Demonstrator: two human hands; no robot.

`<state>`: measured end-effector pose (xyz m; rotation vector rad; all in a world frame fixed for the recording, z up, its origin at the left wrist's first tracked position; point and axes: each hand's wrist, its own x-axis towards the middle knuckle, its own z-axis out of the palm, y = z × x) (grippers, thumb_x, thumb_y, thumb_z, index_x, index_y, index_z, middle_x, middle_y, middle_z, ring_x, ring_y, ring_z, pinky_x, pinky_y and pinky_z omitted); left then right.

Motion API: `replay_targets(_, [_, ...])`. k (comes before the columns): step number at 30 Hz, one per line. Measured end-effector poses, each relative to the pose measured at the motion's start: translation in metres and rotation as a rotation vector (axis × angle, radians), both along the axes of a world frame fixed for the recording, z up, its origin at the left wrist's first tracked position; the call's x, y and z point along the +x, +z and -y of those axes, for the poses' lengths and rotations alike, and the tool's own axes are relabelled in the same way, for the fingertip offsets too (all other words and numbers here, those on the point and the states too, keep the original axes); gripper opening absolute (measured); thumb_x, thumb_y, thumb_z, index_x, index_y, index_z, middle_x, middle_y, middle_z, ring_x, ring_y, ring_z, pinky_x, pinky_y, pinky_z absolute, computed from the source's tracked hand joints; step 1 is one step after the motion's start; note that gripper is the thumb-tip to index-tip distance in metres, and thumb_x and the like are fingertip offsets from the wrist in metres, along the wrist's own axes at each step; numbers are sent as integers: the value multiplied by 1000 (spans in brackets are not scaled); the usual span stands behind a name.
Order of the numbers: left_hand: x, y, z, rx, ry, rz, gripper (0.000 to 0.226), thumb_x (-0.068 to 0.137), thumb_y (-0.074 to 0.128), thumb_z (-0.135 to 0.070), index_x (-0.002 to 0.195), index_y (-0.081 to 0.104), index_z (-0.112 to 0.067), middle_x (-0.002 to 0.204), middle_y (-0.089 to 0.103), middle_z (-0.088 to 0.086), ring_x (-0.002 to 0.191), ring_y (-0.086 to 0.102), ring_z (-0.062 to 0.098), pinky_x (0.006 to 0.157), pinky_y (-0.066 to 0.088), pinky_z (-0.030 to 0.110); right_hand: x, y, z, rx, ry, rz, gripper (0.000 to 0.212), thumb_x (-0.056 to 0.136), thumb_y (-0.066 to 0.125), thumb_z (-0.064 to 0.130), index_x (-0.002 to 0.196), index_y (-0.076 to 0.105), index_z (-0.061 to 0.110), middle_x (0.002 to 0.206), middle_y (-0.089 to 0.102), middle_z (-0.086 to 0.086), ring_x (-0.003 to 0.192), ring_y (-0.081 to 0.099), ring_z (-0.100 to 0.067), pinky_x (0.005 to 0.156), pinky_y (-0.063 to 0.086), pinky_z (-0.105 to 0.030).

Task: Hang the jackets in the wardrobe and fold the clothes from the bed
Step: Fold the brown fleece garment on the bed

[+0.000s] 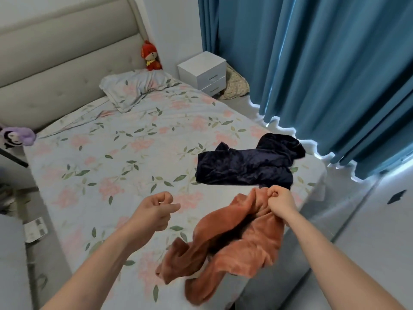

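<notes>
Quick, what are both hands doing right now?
Left hand: fingers curled, holding nothing.
Right hand: gripping the rust-orange fleece garment.

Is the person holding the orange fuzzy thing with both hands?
No, only the right hand grips the orange garment; the left hand is curled and holds nothing.
</notes>
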<state>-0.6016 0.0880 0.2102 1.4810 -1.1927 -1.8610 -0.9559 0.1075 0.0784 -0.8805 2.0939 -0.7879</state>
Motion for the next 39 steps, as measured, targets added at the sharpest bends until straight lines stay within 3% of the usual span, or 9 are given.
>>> replay_targets(5, [8, -50, -23, -114, -166, 376, 28, 94, 70, -8, 75, 49, -14, 61, 41, 0, 48, 32, 15, 49, 31, 28, 72, 48, -32, 18, 401, 344, 43, 72, 35, -25, 70, 57, 12, 55, 58, 6, 54, 58, -9, 49, 41, -18])
replay_targets(10, [33, -98, -65, -137, -548, 750, 28, 87, 75, -29, 108, 57, -31, 107, 64, -10, 77, 60, 6, 74, 50, 23, 123, 98, -66, -32, 593, 566, 38, 73, 33, -28, 81, 53, 4, 56, 62, 6, 59, 62, -7, 55, 47, -19])
replay_targets(18, [70, -115, -117, -297, -758, 670, 99, 55, 82, -64, 143, 42, -40, 139, 48, -14, 122, 53, 10, 104, 49, 34, 203, 196, -108, -359, 620, 574, 43, 60, 38, -14, 63, 56, 24, 53, 34, 1, 50, 28, -11, 51, 26, -21])
replay_targets(21, [88, -113, -142, -288, -783, 423, 68, 60, 91, -55, 120, 62, -42, 116, 69, -19, 106, 65, 3, 93, 57, 35, 245, 218, -131, -505, 574, 522, 51, 61, 36, -20, 61, 57, 27, 51, 36, -1, 52, 31, -14, 51, 24, -23])
replay_targets(24, [118, -96, -172, -291, -707, 383, 24, 81, 66, -42, 101, 70, -29, 91, 77, -11, 85, 74, 10, 77, 62, 32, 285, 231, -158, -643, 412, 458, 54, 60, 36, -22, 61, 58, 27, 53, 43, -8, 54, 40, -19, 49, 26, -24])
replay_targets(26, [150, -88, -185, -342, -608, 498, 24, 87, 51, -42, 103, 64, -30, 88, 75, -5, 80, 73, 22, 72, 62, 39, 305, 234, -174, -699, 266, 403, 50, 58, 36, -19, 61, 57, 27, 56, 50, 0, 54, 43, -14, 48, 33, -22])
replay_targets(29, [191, -67, -187, -403, -514, 573, 19, 95, 47, -22, 93, 65, -27, 87, 73, -3, 81, 70, 24, 74, 59, 41, 309, 225, -191, -711, 57, 259, 42, 53, 37, -10, 65, 56, 26, 76, 60, -23, 71, 48, -26, 61, 34, -36])
replay_targets(34, [222, 9, -160, -451, -365, 470, 24, 97, 56, -26, 81, 70, -16, 77, 74, 1, 77, 70, 25, 75, 56, 42, 290, 192, -219, -476, -100, -187, 41, 69, 37, -19, 68, 57, 17, 57, 56, 17, 57, 49, 0, 54, 35, -13])
replay_targets(39, [213, 62, -139, -325, -351, 295, 19, 97, 64, -31, 94, 80, -22, 89, 79, -6, 85, 75, 15, 80, 59, 32, 289, 126, -234, -191, -74, -214, 34, 80, 56, -8, 85, 67, 24, 103, 64, 2, 85, 62, -3, 76, 49, -14])
